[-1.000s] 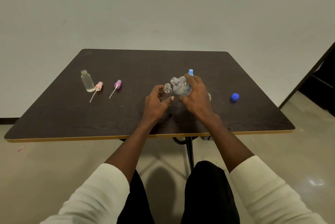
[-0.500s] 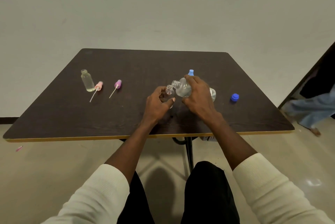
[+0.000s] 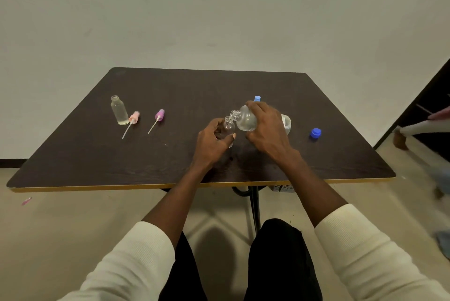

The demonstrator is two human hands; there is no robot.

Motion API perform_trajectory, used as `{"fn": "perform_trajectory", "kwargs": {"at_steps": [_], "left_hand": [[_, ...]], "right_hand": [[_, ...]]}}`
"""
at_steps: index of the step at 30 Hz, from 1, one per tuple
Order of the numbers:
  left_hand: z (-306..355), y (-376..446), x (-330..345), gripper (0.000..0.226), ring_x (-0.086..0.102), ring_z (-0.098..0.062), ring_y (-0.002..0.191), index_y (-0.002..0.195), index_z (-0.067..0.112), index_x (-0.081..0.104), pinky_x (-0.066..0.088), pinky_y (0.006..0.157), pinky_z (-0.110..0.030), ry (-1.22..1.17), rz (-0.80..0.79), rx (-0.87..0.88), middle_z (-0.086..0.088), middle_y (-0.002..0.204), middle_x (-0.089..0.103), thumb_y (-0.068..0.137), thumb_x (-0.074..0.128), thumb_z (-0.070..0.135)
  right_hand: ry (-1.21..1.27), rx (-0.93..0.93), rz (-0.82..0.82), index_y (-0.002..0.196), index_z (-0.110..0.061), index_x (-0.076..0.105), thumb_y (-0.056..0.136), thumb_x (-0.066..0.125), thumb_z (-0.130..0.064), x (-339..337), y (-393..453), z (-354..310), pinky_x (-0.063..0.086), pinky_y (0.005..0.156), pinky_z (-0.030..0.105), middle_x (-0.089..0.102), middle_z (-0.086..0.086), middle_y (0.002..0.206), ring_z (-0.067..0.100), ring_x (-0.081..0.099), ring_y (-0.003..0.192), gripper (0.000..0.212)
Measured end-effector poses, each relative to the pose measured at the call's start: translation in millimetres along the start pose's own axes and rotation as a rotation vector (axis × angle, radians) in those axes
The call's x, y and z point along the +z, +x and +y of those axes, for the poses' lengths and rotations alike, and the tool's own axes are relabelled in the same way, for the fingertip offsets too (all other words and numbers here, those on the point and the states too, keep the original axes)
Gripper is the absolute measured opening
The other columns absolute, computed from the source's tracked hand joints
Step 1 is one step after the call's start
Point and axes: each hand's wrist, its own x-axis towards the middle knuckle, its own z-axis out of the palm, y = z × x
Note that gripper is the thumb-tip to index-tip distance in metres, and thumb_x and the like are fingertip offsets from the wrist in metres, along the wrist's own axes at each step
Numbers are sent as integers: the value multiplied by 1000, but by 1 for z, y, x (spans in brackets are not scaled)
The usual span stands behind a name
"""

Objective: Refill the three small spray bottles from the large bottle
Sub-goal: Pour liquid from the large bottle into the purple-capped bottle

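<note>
From the head camera, the right hand [image 3: 266,131] grasps the large bottle [image 3: 246,119], tipped on its side with its open mouth just over the neck of a small open bottle [image 3: 229,126] that the left hand [image 3: 212,141] grips upright near the middle of the dark desk [image 3: 219,86]. Clear liquid sits in the large bottle's body; I cannot tell how much the small one holds. At the desk's left stands another uncapped small bottle [image 3: 119,110], with liquid in it, beside a pink sprayer top [image 3: 133,118] and a purple sprayer top [image 3: 159,115], while a blue cap [image 3: 315,133] lies to the right.

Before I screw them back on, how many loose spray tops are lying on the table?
2: the pink spray top beside the standing small bottle, the purple spray top right of it. Others may be hidden.
</note>
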Motion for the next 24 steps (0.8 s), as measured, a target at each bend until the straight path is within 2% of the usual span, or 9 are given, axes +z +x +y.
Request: {"fn": "perform_trajectory", "kwargs": {"at_steps": [20,24], "left_hand": [[-1,1,1,33,69,-11,88,111,23,65,59,81,-36,33,15,11,6,99,72,81,79,18],[0,1,1,33,69,-10,90,110,24,65,58,82,-31,30,21,11,6,100,72,82,79,17]], "right_hand": [[-73,-69,29,132,-13,53,67,78,-11,0,6,2,33,106,39,56,6,132,27,49,122,70],[-75,-76,30,133,-13,52,68,77,-9,-3,6,1,33,107,40,56,7,133,29,47,123,69]]}}
